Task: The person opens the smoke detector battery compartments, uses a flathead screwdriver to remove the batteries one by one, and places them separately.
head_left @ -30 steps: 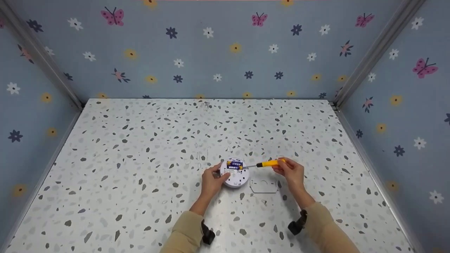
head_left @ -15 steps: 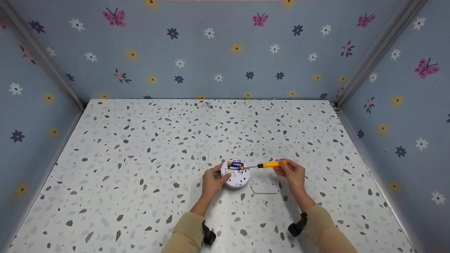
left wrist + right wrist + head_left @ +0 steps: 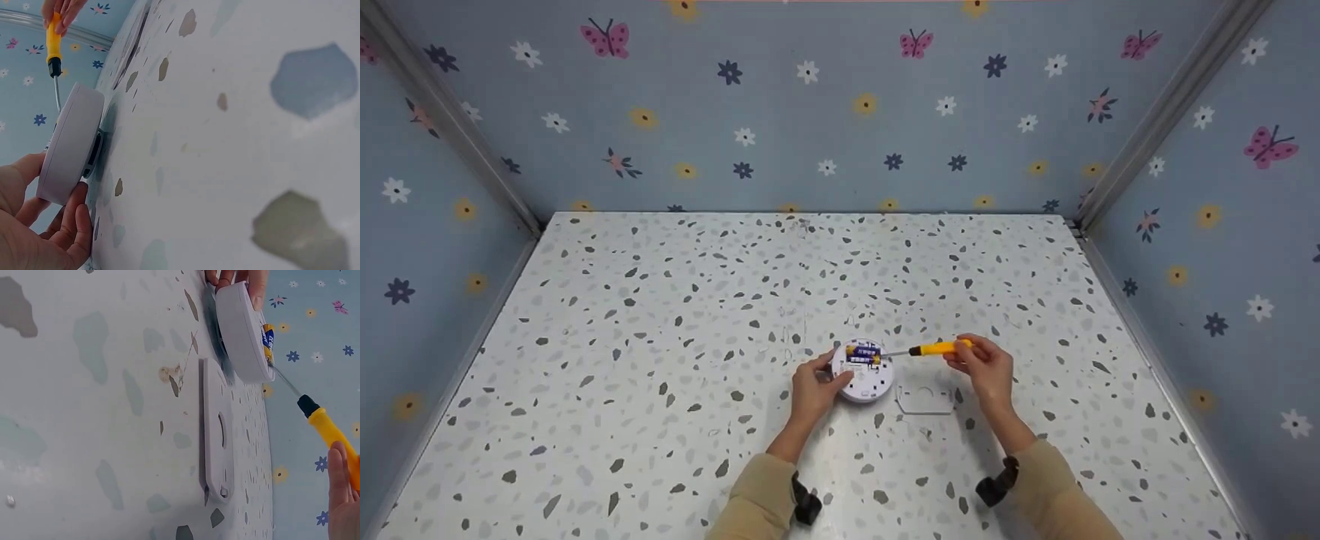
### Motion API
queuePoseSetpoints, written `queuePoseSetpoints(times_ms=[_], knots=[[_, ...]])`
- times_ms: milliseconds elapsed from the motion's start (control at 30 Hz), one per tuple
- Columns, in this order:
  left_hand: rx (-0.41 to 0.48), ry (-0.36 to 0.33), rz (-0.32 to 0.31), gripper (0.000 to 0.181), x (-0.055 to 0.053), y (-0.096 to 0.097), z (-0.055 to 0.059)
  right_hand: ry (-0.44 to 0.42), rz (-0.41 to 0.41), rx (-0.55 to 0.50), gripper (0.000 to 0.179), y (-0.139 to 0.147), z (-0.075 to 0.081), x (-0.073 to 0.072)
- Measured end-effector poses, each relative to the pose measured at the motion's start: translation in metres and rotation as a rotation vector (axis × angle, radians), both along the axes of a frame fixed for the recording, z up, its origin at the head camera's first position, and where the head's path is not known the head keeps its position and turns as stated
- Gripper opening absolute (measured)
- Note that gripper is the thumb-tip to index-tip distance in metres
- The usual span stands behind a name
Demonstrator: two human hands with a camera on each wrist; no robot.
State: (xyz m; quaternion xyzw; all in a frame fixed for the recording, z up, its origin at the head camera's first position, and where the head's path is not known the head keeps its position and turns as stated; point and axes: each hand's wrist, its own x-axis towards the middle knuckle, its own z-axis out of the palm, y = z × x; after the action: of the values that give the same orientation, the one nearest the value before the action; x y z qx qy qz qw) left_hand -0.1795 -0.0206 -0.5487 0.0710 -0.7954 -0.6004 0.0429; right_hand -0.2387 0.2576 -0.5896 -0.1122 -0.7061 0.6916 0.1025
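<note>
A round white device [image 3: 866, 386] with its back uncovered faces up, a little off the table in the left wrist view. My left hand [image 3: 812, 391] grips its left side, thumb on the upper face and fingers around the rim and underneath. Two blue-and-yellow batteries [image 3: 863, 351] sit in its recess; one battery [image 3: 268, 340] shows raised above the rim in the right wrist view. My right hand [image 3: 984, 367] holds a screwdriver [image 3: 936, 349] by its yellow handle. The thin metal shaft [image 3: 288, 381] reaches the batteries' right end; the exact contact of its tip is too small to tell.
A flat white cover [image 3: 925, 399] lies on the speckled table [image 3: 660, 465], just right of the device. Flower-patterned panels [image 3: 840, 112] enclose the table at the back and both sides. Black camera mounts [image 3: 996, 484] are worn on both wrists.
The screwdriver and my right hand have shifted very slightly away from me, toward the back. My left hand keeps its grip on the device, and the cover lies where it was.
</note>
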Motion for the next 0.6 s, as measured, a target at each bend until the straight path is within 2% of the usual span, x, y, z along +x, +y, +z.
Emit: queuePoseSetpoints(times_ms=[267,600], knots=[[-0.008,-0.015,0.001,0.048,0.0,0.0,-0.001,0.0,-0.028,-0.049,0.044,0.008,0.001,0.007],[-0.024,-0.025,-0.002,0.049,-0.001,0.0,-0.001,-0.048,-0.076,-0.047,0.044,0.017,-0.001,0.01]])
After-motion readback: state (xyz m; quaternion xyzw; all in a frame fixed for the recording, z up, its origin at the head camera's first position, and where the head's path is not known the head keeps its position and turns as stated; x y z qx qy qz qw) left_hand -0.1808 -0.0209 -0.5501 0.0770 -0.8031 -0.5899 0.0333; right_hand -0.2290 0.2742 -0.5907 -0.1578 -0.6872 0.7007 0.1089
